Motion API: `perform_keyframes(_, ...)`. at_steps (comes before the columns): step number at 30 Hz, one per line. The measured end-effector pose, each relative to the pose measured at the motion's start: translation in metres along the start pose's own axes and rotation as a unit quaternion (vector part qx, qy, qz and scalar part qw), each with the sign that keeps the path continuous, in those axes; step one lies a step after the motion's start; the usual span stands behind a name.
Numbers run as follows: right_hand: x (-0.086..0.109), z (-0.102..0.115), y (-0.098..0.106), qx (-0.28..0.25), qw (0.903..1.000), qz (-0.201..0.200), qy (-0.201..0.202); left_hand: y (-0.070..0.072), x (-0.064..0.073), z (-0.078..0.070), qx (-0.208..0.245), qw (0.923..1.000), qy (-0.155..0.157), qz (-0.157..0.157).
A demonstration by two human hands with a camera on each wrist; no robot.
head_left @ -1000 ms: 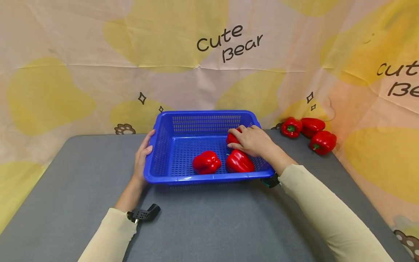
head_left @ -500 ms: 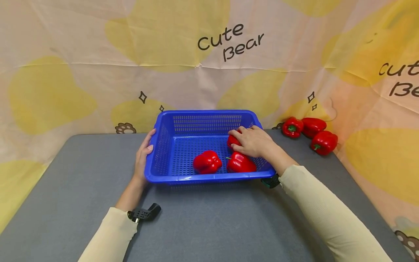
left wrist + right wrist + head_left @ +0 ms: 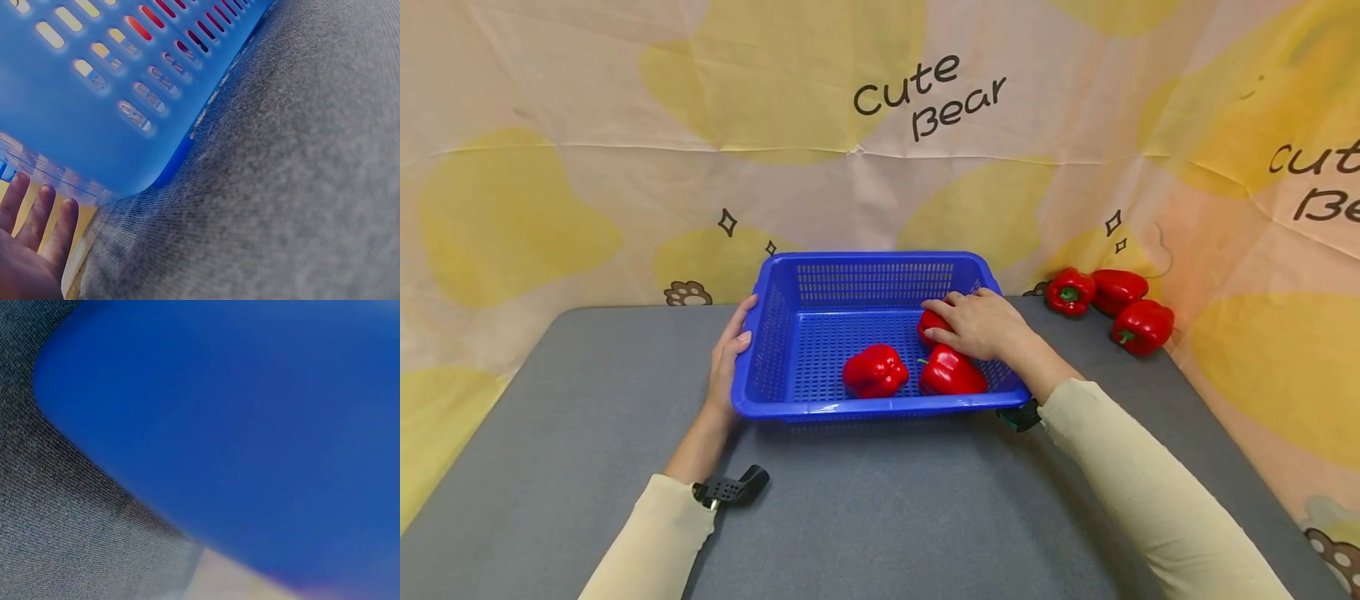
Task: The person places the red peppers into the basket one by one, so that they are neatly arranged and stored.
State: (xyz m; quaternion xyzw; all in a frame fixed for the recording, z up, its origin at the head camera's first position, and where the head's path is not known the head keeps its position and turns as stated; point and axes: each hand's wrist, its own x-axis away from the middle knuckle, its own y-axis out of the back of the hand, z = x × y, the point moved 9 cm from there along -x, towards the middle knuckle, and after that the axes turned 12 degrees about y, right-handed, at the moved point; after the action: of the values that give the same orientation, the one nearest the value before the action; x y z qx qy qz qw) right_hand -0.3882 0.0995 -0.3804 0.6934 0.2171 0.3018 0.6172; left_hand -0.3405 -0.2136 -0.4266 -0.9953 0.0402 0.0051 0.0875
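A blue plastic basket [image 3: 820,408] with slotted walls stands on the grey table. In the head view my left hand [image 3: 722,364] lies along its left side, with the thumb at the rim. Straight fingers [image 3: 57,232] show beside the basket's wall [image 3: 62,119] in the left wrist view. My right hand [image 3: 983,325] reaches into the right end and grips a red bell pepper [image 3: 929,321], partly covered by the fingers. Just in front of it lies a second bell pepper [image 3: 953,372], and a third bell pepper [image 3: 876,372] is further left on the basket floor. The basket wall [image 3: 219,425] fills most of the right wrist view, hiding that hand.
Three more red bell peppers [image 3: 1118,292] sit grouped at the table's back right corner. A patterned cloth [image 3: 820,108] hangs behind the grey table [image 3: 880,508] and along its right side. Black wrist cameras [image 3: 730,487] are strapped on the forearms.
The pepper in my right hand shifts very slightly, and the pepper in front of it has turned a little to the right. My left hand and the basket stay in place.
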Motion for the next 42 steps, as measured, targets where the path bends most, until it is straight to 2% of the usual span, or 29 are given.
perform_keyframes(12,0.001,0.002,0.003,-0.007,0.9999,-0.015,0.001,0.002,-0.001,-0.001,-0.002,1.0000,-0.003,-0.003)
perform_keyframes(17,0.011,-0.001,0.013,-0.034,0.9971,-0.067,-0.011,-0.002,-0.001,0.000,0.004,1.0000,-0.004,0.000)
perform_keyframes(21,0.019,-0.006,0.019,-0.085,0.9888,-0.120,-0.024,-0.004,-0.001,0.001,0.002,1.0000,-0.002,-0.001)
perform_keyframes(25,0.028,-0.016,0.024,-0.159,0.9710,-0.172,-0.048,-0.006,-0.001,0.001,0.002,1.0000,0.000,0.001)
perform_keyframes(29,0.038,-0.026,0.029,-0.232,0.9425,-0.234,-0.057,-0.007,-0.002,0.001,0.008,1.0000,0.002,0.004)
perform_keyframes(31,0.043,-0.028,0.030,-0.251,0.9317,-0.257,-0.054,-0.005,-0.002,0.001,0.012,0.9999,0.000,0.001)
perform_keyframes(35,0.059,-0.035,0.026,-0.267,0.9150,-0.295,-0.066,-0.001,-0.002,0.001,0.009,1.0000,-0.002,-0.005)
perform_keyframes(38,0.077,-0.043,0.022,-0.273,0.8943,-0.342,-0.092,0.000,-0.001,0.000,0.007,1.0000,-0.003,0.001)
perform_keyframes(42,0.109,-0.060,0.015,-0.252,0.8664,-0.410,-0.132,-0.002,0.001,-0.003,0.016,0.9998,-0.009,0.008)
